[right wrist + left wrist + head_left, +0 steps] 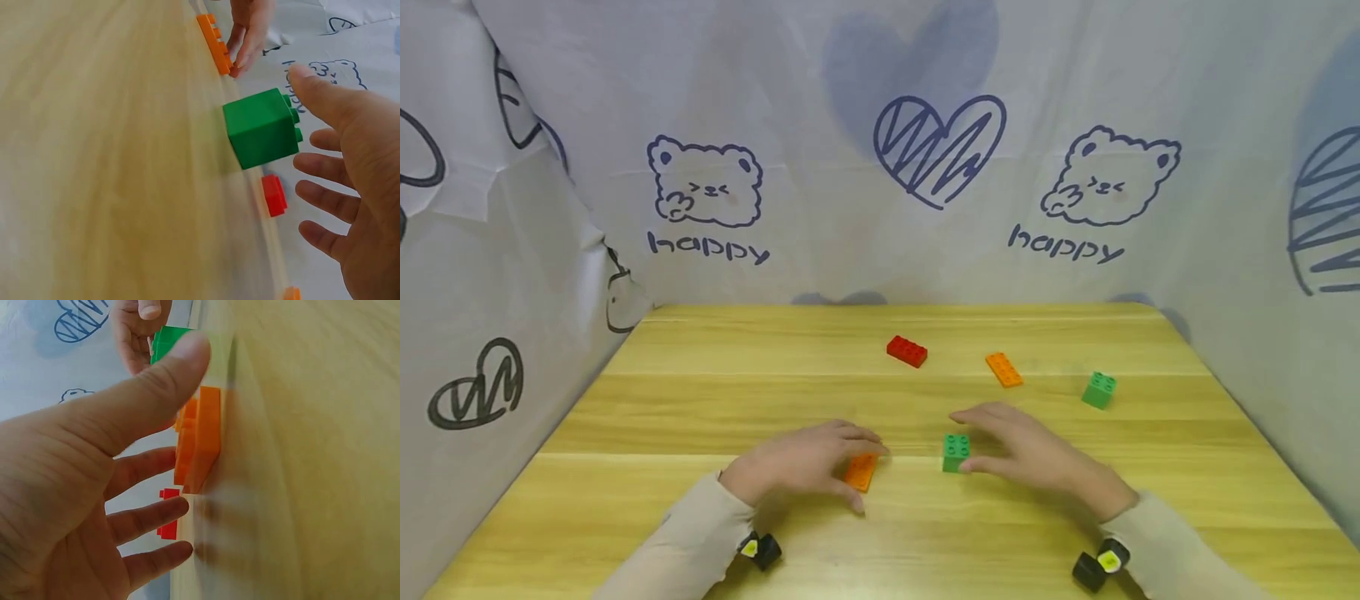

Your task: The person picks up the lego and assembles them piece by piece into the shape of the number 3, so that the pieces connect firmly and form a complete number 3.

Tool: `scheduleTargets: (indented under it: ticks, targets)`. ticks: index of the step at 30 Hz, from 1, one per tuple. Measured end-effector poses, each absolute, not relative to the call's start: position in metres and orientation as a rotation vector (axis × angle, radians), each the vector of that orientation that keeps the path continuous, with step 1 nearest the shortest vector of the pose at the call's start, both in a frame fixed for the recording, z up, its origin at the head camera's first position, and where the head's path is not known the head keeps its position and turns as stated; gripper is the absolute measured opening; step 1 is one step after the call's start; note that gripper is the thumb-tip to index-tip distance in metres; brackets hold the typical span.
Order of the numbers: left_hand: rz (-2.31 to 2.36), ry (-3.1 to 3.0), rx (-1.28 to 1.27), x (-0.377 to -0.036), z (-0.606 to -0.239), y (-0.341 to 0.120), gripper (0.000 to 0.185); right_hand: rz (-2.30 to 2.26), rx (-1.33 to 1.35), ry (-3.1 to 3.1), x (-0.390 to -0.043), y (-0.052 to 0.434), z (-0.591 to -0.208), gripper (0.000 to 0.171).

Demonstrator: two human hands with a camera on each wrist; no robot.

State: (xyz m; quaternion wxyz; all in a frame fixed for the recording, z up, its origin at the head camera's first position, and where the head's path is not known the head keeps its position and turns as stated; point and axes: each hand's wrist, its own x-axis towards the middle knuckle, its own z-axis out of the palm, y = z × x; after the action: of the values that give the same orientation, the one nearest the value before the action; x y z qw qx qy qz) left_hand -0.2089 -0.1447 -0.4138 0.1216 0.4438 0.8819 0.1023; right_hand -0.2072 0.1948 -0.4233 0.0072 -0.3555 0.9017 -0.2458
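Note:
An orange flat brick (pixel 861 473) lies on the table under the spread fingers of my left hand (pixel 808 461). In the left wrist view the thumb and fingers stand apart around that orange brick (pixel 203 440), without a visible grip. My right hand (pixel 1037 450) is beside a green brick (pixel 956 454) with studs on top, thumb near its right side. The right wrist view shows the green brick (pixel 262 129) on the table, with the thumb and fingers of the right hand (pixel 369 169) spread and apart from it.
Farther back on the wooden table (pixel 737 350) lie a red brick (pixel 907 352), a second orange flat brick (pixel 1004 370) and a second green brick (pixel 1099 390). A white printed curtain (pixel 820 233) hangs behind the table and along its sides.

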Motion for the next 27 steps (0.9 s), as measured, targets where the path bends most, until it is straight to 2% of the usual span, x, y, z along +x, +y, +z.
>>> scheduleTargets:
  ticks: [9,15,22,27]
  targets:
    - [0.268,2.559,1.376,-0.203,-0.416,-0.147,0.059,-0.743,-1.19,2.799,-0.206,0.187,-0.433,0.059]
    - [0.289,2.56,1.365,-0.203,-0.413,-0.148,0.061,-0.707,-1.241,2.819,-0.207,0.186,-0.432,0.051]
    - [0.293,2.538,1.334,-0.205,-0.41,-0.148,0.07,-0.703,-1.225,2.815,-0.208,0.187,-0.43,0.052]
    - [0.283,2.53,1.315,-0.206,-0.407,-0.144,0.058,-0.717,-1.205,2.8,-0.207,0.189,-0.43,0.05]
